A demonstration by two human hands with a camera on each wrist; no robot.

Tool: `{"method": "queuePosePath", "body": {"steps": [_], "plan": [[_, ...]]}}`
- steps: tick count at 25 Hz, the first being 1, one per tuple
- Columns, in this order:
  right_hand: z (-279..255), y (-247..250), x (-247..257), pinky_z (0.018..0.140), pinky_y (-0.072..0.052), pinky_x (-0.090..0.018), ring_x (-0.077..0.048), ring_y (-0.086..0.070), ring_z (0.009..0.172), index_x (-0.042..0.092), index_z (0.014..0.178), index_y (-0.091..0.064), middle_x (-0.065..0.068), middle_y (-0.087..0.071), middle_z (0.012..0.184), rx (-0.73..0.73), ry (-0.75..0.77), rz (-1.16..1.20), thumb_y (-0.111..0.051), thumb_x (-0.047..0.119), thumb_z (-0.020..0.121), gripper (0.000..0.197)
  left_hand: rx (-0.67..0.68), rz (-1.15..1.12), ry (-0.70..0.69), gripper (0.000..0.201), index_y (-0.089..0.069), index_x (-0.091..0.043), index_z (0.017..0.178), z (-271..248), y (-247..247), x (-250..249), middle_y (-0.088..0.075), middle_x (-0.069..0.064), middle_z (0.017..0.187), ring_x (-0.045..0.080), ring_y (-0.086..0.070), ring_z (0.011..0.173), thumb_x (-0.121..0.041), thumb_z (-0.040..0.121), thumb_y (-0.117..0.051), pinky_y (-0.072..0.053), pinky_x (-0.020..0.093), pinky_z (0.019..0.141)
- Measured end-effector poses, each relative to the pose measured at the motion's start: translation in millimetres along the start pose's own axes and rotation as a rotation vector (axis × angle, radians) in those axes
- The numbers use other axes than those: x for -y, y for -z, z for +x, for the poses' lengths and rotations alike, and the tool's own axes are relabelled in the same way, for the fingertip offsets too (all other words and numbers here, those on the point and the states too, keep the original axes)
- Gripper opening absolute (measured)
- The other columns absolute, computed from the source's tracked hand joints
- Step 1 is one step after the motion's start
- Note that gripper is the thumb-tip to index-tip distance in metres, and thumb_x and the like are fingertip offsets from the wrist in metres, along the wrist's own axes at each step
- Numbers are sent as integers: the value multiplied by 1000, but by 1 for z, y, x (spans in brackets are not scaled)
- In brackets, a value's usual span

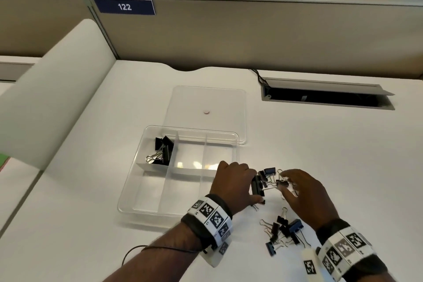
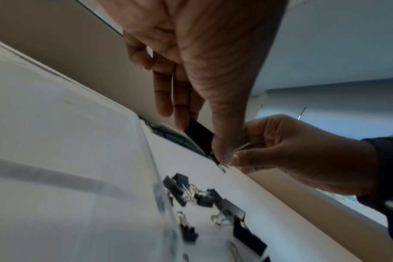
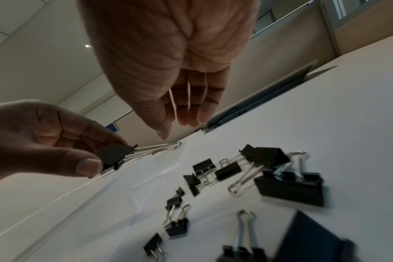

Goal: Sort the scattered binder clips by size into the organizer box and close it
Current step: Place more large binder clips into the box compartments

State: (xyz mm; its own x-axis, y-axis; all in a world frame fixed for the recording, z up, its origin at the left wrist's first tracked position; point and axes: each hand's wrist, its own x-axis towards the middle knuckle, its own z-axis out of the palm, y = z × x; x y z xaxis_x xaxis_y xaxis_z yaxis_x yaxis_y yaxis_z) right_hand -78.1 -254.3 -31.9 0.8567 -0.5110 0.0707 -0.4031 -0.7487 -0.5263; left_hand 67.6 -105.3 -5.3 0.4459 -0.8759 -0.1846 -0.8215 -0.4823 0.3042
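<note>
— Where was the organizer box (image 1: 128, 192)?

— It sat open on the white worktop (image 1: 320, 155), left of both hands, with its clear lid (image 1: 229, 103) lying flat just behind it. Two or three large black clips (image 1: 162, 150) lay in the far-left compartment.

— And the left hand (image 1: 232, 184)?

— It pinched a large binder clip (image 1: 258, 186) by the black body, thumb on one side and fingers on the other. The wrist views showed the clip lifted clear of the worktop, its wire handles pointing toward the right hand.

— Was the right hand (image 1: 304, 191) holding anything?

— Its fingers were bent around the wire handles of that same clip; in the left wrist view the thumb and fingertips closed on the wire, though the right wrist view showed its fingers rather loose.

— The rest of the clips?

— One scattered bunch (image 1: 270, 175) lay between the hands, another group (image 1: 282, 231) nearer the person, by the right wrist, in mixed sizes.
</note>
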Motion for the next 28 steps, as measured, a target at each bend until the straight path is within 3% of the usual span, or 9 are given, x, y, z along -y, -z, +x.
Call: {"method": "queuePosePath", "body": {"steps": [5, 11, 14, 19, 28], "plan": [[29, -3, 41, 74, -55, -34, -10, -61, 84, 22, 102, -63, 7, -65, 102, -15, 20, 39, -73, 18, 77, 28, -128, -105, 103, 48, -59, -28, 107, -10, 28, 46, -64, -7, 100, 18, -56, 97, -61, 73, -62, -32, 37, 91], [73, -23, 97, 74, -54, -34, -15, -61, 80, 23, 105, -60, 7, -65, 105, 23, 140, 33, -70, 25, 80, 28, -291, -88, 253, 52, -60, -33, 105, -32, 56, 125, -67, -11, 95, 13, -60, 95, -68, 68, -61, -36, 34, 80], [95, -43, 124, 77, -55, -36, -16, -62, 90, 22, 107, -60, 6, -65, 106, 62, 239, 17, -68, 28, 81, 28, -362, -86, 360, 53, -63, -33, 102, -47, 66, 168, -68, -11, 91, 14, -62, 90, -69, 64, -63, -32, 31, 73], [122, -70, 164, 79, -50, -28, -17, -62, 90, 18, 107, -62, 2, -66, 106, 110, 331, 31, -68, 25, 82, 27, -466, -113, 469, 58, -66, -29, 99, -70, 70, 225, -68, -10, 86, 17, -65, 78, -71, 60, -62, -39, 35, 75], [158, -106, 215, 88, -48, -37, -27, -59, 103, 16, 114, -59, -4, -66, 112, 285, 412, -42, -65, 24, 84, 32, -526, -165, 562, 51, -65, -27, 95, -84, 63, 262, -68, -9, 85, 19, -65, 75, -64, 61, -72, -41, 39, 75]]}}
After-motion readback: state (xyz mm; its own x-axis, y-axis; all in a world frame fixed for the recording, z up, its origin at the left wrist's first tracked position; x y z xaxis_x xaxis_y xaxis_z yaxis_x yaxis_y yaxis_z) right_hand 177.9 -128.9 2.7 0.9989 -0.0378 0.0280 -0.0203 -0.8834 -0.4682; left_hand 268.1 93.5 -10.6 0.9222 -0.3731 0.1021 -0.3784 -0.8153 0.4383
